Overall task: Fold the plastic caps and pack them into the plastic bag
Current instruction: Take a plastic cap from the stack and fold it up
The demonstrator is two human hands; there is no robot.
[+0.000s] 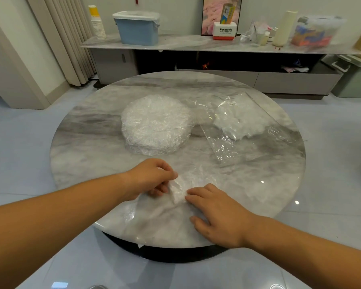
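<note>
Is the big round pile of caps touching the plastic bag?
Cannot tell. In the head view the pile of caps sits right beside the plastic bag, but the bag's clear edge is too faint to show contact or a gap.

On the round table (88, 130), near edge: one plastic cap (175, 197) spread flat, left hand (152, 176) on its left part, right hand (215, 209) on its right. Behind, mid-table: stack of caps (155, 124). Right of the stack, touching it: plastic bag (246, 124) lying flat, folded caps (238, 122) inside. Beyond the table: long sideboard (196, 43), lidded bin (137, 28) on its left part
</note>
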